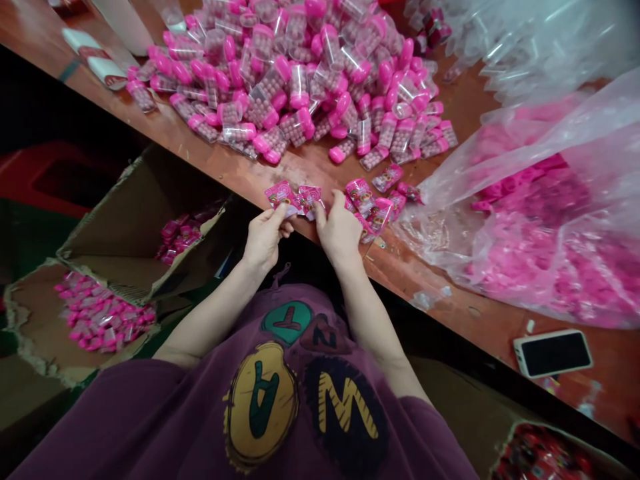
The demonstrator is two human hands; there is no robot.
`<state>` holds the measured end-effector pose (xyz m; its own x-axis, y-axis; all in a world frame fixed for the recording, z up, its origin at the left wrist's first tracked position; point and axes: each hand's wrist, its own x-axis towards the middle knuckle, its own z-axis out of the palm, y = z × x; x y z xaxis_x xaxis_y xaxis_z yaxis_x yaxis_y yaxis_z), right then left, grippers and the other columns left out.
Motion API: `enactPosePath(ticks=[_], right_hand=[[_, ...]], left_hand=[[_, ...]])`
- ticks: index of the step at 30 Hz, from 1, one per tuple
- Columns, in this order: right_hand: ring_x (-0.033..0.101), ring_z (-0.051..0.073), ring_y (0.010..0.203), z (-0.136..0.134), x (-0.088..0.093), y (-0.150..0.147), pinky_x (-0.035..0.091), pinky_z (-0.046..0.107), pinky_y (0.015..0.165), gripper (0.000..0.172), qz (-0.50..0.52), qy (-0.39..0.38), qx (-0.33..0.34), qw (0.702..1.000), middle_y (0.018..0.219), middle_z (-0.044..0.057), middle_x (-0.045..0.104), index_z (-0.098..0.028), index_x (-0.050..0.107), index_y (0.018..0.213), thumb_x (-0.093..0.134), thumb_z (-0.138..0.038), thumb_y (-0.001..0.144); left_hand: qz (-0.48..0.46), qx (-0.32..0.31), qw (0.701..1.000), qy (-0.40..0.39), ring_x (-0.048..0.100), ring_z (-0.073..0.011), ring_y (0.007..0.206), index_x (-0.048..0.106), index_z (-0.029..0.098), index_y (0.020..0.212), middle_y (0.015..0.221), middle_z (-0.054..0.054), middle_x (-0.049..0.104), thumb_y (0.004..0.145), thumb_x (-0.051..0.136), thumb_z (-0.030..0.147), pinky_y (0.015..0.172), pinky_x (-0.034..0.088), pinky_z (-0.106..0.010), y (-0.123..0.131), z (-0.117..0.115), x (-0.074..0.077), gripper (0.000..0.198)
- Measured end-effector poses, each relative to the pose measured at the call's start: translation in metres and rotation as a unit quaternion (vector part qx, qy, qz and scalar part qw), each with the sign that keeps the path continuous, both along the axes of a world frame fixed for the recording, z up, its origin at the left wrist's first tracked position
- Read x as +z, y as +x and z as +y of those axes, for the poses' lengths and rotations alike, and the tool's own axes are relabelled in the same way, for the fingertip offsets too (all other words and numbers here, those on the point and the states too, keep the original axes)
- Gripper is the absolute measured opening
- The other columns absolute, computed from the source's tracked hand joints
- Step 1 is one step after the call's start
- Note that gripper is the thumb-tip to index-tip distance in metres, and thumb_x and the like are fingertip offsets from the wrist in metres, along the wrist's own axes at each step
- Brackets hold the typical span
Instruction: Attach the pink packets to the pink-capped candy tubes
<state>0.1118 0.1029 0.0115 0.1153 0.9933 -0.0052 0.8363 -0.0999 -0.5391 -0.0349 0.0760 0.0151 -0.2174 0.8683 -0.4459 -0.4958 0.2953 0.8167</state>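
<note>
Pink packets (281,193), pinched by left hand (264,237) and right hand (341,230), line up sideways.

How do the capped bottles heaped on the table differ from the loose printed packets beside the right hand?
The capped bottles are clear, showing small balls inside; the printed packets have patterned wrapping. The bottles form a large heap, the packets a small cluster. The packets lie right by the right hand; the bottles lie farther off. Both show pink and lie on the table.
</note>
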Motion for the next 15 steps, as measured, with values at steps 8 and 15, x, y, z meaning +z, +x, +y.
enactPosePath(ticks=[8,15], right_hand=[[0.056,0.016,0.077,-0.024,0.013,0.012,0.049,0.03,0.074,0.032,0.334,0.033,0.065,0.94,0.082,0.001,0.061,-0.021,0.064,0.083,0.061,-0.049,0.098],[0.058,0.015,0.072,-0.026,0.011,0.029,0.047,0.028,0.07,0.035,0.397,-0.076,0.088,0.91,0.078,0.0,0.067,-0.02,0.07,0.087,0.063,-0.053,0.095]], left_hand=[[0.028,-0.163,0.986,0.034,0.058,-0.0107,0.063,0.08,0.016,0.078,0.068,-0.002,0.07,0.078,0.087,0.044,0.061,0.043,-0.024,0.018,-0.014,0.006,0.029],[0.039,-0.116,0.988,0.089,0.062,-0.0118,0.074,0.085,0.019,0.082,0.08,-0.001,0.075,0.077,0.088,0.033,0.076,0.05,-0.026,0.025,-0.01,0.01,0.015]])
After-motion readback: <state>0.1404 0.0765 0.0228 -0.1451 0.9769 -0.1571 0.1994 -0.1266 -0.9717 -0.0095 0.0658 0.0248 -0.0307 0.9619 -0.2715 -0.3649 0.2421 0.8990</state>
